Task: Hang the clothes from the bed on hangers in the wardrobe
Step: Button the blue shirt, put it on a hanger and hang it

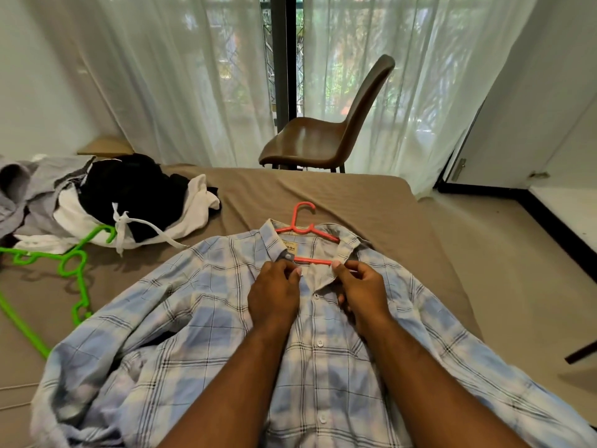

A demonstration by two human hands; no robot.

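A person's 2 forearms reach forward side by side over a bed (355, 195). A blue checked shirt (193, 318) lies flat on it, front up, with a pink hanger (302, 218) inside the collar and its hook poking out above. The left hand (274, 292) pinches the shirt's left front edge at the neck, fingers curled. The right hand (361, 286) pinches the opposite edge just beside it. Further left lie a clothes pile (129, 195) and green hangers (74, 263).
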